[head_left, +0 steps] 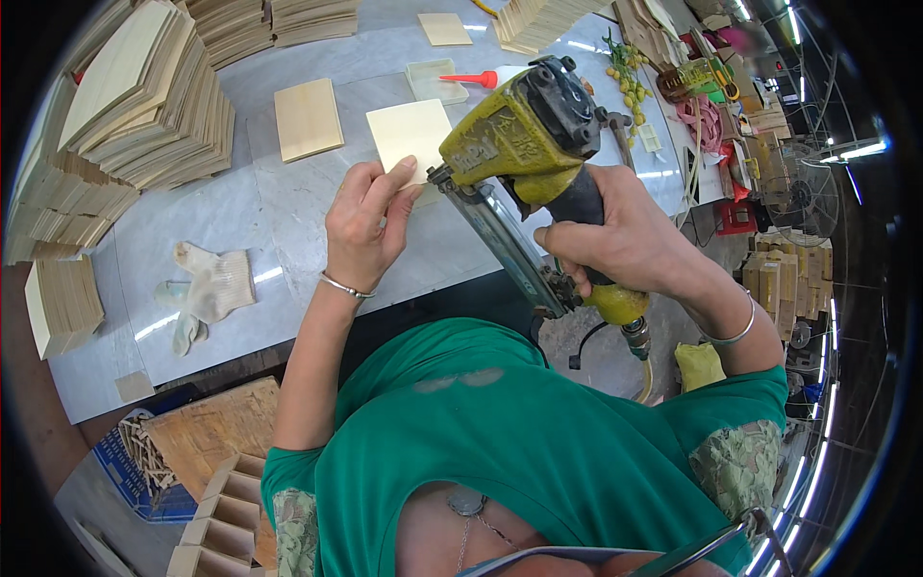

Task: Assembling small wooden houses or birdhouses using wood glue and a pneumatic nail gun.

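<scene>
The two hands are apart. The left hand point(365, 223) pinches a thin pale board point(406, 130) at its near edge, thumb and forefinger by the corner. The right hand point(625, 231) is clamped around the dark grip of a yellow nail gun point(495, 135), whose nose is at that same corner; whether it touches the wood I cannot tell. The board is above the grey table point(332, 207), well in from the table's front edge, which runs just ahead of the person's green shirt point(452, 404). A stretch of tabletop separates the left hand from a pair of pale gloves point(213, 286); the gun's long magazine slants back over the front edge.

Beyond the board, a shallow clear tray point(419, 85) has the red nozzle point(469, 80) of a white bottle reaching over it. At lower left, a blue crate point(117, 473) holds small wood strips point(144, 450), near a row of wooden boxes point(213, 529).

A second board point(309, 119) lies left of the held one. Tall board stacks point(159, 106) line the table's left side; yellow fruit point(635, 94) lies to the right. Farther right are cartons point(784, 274), a fan point(803, 197) and strip lights point(859, 151).
</scene>
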Motion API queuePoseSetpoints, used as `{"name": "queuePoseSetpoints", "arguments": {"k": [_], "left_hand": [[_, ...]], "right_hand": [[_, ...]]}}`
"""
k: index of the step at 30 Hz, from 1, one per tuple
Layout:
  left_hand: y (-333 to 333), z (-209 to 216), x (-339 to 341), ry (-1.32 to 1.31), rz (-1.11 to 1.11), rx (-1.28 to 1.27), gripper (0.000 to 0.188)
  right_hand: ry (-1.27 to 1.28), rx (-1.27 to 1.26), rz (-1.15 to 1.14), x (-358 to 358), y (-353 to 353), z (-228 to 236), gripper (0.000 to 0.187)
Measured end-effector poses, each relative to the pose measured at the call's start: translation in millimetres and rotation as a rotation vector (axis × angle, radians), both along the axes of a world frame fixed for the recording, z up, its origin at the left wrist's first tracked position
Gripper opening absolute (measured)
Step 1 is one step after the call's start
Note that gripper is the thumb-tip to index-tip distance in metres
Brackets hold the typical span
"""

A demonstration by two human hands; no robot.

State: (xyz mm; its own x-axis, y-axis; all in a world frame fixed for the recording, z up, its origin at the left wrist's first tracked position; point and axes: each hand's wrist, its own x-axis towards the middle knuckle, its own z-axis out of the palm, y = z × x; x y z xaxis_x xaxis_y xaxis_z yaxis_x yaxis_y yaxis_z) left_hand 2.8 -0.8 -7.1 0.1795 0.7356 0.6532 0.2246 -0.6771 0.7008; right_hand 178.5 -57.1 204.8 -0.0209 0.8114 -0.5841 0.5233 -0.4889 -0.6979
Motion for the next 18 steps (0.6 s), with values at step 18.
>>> {"name": "queuePoseSetpoints", "arguments": {"k": [18], "left_hand": [[-1,12,-12,-0.724,-0.245,-0.717,0.014]], "right_hand": [[-0.056,-0.025,-0.019,-1,-3,0,0.018]]}}
